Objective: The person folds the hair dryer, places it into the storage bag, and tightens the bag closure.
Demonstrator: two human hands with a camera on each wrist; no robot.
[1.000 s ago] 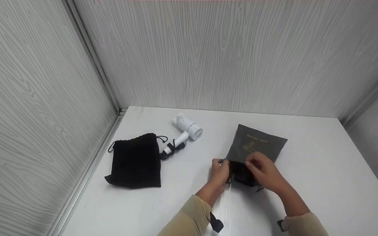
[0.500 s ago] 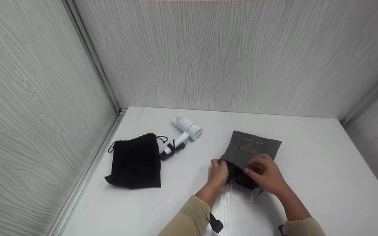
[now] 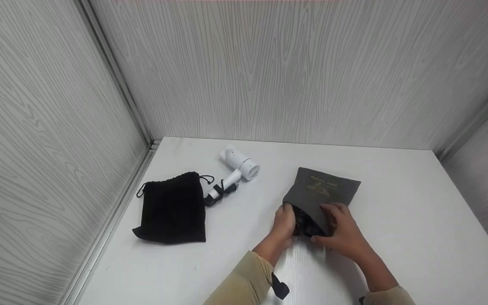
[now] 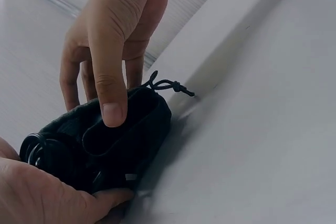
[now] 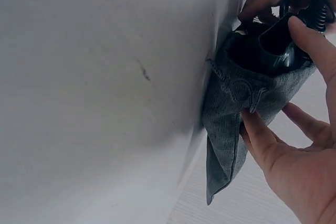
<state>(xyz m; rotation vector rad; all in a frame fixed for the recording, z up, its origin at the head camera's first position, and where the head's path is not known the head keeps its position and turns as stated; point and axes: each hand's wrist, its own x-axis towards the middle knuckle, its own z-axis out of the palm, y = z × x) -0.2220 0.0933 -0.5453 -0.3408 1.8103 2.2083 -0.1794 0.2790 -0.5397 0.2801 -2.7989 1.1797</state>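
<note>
Gripping the rim on its own side, the left hand [image 3: 285, 222] appears to anchor the gray drawstring pouch [image 3: 311, 198], whose gold lettering seems to read "Hair Dryer." The pouch lies between the hands, mouth toward the person and printed end pointing away, an arrangement that likely gives both hands direct access to the rim. The right hand [image 3: 345, 234] is loosely spread, not clenched: its fingers touch the outer face while its thumb extends over the mouth, probably to keep it wide; thumb pressure cannot be determined. Just inside the mouth, between the hands, sits a glossy black tubular part [image 5: 281, 59], with a coiled black cord [image 5: 317, 14] beside the left hand. A knotted drawstring [image 4: 177, 86] protrudes beside the right fingers. Beyond and left of the left hand, a white hair dryer [image 3: 237, 160] rests on the white table [image 3: 163, 271], its power cord [image 3: 220, 190] bundled at the handle, presumably against tangling. Farther left of that hand, a black drawstring pouch [image 3: 174, 212] lies flat.
</note>
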